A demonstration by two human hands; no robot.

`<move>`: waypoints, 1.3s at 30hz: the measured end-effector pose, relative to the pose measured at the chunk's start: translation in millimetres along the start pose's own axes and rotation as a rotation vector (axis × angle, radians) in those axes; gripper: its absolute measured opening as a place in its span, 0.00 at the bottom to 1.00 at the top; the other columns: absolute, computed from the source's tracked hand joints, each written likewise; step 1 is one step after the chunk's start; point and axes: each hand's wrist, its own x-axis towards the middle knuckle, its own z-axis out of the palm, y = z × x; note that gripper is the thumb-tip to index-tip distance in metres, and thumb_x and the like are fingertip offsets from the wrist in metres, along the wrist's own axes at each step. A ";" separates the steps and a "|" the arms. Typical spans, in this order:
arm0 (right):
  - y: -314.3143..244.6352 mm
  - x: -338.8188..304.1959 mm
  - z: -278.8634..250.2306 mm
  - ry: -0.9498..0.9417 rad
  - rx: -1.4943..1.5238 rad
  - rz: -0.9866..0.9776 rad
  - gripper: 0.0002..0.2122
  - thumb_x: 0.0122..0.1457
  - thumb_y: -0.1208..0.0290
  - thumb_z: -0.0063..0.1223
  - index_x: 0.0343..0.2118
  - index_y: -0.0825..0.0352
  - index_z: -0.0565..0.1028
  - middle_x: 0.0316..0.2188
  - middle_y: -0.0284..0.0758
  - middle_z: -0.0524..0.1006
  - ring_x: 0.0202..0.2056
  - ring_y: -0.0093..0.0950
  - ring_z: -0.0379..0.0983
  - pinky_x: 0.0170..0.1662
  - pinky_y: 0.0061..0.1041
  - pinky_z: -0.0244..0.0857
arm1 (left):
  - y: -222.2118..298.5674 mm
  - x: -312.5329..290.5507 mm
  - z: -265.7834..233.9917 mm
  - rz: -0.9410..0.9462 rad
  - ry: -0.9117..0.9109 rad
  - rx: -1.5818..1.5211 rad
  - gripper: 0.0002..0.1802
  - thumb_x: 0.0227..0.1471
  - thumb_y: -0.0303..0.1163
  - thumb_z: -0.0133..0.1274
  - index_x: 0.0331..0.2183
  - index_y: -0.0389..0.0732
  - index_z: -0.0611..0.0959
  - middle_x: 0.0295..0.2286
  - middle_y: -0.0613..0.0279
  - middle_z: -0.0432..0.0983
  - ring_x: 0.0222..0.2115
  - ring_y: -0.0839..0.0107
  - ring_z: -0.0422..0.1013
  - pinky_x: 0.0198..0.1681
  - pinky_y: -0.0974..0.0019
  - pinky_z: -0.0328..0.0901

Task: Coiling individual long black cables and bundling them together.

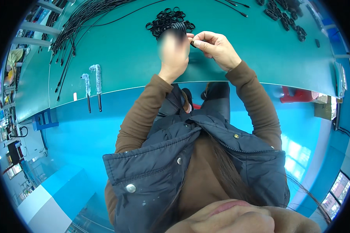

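Observation:
Over the green table, my left hand [173,56] is closed around a coiled black cable [179,26], whose loops stick out above the fingers. A blur covers much of this hand. Close on its right, my right hand [217,48] pinches a small black piece [193,43] between thumb and fingertips; whether it belongs to the cable I cannot tell. Just beyond the left hand lies a pile of black rings [165,20], partly hidden by the coil.
Loose black cables [76,29] spread over the table [116,58] at the far left. Coiled cables [286,19] lie at the far right. Two dark-handled tools with whitish wrapped heads [98,79] overhang the front edge at left. A red stool [295,95] stands at right.

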 end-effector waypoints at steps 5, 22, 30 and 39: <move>3.1 -9.6 1.6 0.044 0.028 -0.001 0.06 0.58 0.70 0.54 0.33 0.68 0.76 0.24 0.27 0.72 0.21 0.11 0.59 0.20 0.08 0.50 | 5.5 -10.6 1.4 0.042 -0.055 0.067 0.06 0.53 0.26 0.52 0.33 0.35 0.81 0.27 0.60 0.68 0.21 0.71 0.64 0.23 0.69 0.60; 24.6 -19.9 17.8 0.178 -0.133 -0.173 0.05 0.56 0.73 0.53 0.31 0.68 0.77 0.27 0.30 0.75 0.22 0.14 0.63 0.25 0.11 0.60 | -3.9 -29.6 2.8 0.006 -0.012 0.021 0.05 0.51 0.26 0.52 0.30 0.34 0.79 0.28 0.58 0.67 0.21 0.68 0.64 0.23 0.67 0.60; 23.2 -32.5 12.7 -0.153 0.612 0.065 0.08 0.60 0.72 0.51 0.39 0.69 0.75 0.19 0.29 0.72 0.16 0.12 0.59 0.17 0.10 0.53 | -8.1 -28.9 -4.7 0.149 -0.034 0.233 0.05 0.50 0.26 0.53 0.30 0.34 0.79 0.28 0.58 0.68 0.22 0.69 0.65 0.23 0.68 0.61; -18.2 -47.8 -15.6 -0.251 -0.104 0.136 0.15 0.57 0.74 0.52 0.49 0.64 0.72 0.28 0.35 0.78 0.18 0.17 0.67 0.20 0.13 0.62 | 8.6 -31.3 -25.0 -0.198 -0.383 -0.070 0.05 0.50 0.26 0.53 0.29 0.34 0.79 0.27 0.55 0.69 0.22 0.65 0.67 0.25 0.66 0.62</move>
